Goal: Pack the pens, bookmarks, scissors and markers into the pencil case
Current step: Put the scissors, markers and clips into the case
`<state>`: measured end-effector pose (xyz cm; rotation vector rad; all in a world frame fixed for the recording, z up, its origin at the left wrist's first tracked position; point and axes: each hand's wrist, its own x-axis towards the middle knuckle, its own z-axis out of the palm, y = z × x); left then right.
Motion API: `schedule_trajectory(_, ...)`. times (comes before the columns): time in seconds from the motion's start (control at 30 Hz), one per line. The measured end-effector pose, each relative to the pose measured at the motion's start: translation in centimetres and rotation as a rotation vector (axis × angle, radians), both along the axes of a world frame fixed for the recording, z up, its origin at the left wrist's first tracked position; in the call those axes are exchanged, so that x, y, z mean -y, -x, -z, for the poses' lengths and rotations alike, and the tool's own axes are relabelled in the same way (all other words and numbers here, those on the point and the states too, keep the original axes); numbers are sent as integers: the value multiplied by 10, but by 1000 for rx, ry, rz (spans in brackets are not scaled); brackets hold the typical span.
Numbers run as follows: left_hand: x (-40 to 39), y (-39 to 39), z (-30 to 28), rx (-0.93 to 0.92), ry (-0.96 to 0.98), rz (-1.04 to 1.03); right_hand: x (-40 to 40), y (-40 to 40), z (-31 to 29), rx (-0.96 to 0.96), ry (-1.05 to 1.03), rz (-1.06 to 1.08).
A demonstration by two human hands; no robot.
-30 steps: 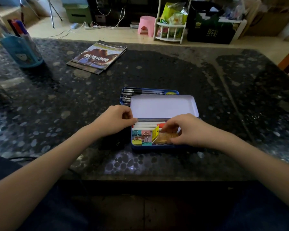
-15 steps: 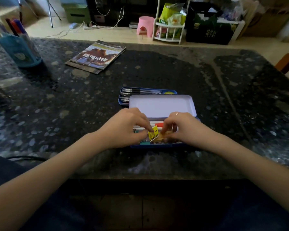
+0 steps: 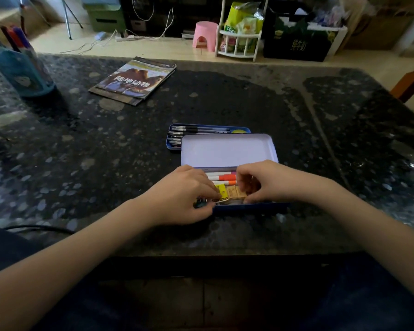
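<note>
Head view shows both hands pinching small yellow paper bookmarks inside the open blue metal pencil case; better lay them flat beside the markers.

We have a single view, from a wide-angle camera worn on the head. It looks forward and steeply down across the dark speckled counter, whose near edge runs across the lower half of the frame. Both forearms enter from the bottom corners and meet at the open pencil case near the frame centre, close to the lens. The far floor and a pink stool fill the top strip. Straight lines bow toward the borders.
</note>
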<state>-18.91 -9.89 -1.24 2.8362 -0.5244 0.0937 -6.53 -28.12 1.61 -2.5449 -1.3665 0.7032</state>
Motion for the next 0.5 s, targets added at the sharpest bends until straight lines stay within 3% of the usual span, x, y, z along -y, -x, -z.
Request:
schedule_trajectory(0.17, 2, 1, -1, -30, -152, 36, -4, 0, 6, 59, -18, 0)
schedule_trajectory(0.37, 6, 0, -1, -37, -188, 43, 0, -5, 4, -62, -17, 21)
schedule_trajectory(0.5, 5, 1, 0, -28, -157, 43, -2, -3, 7, -26, -26, 35)
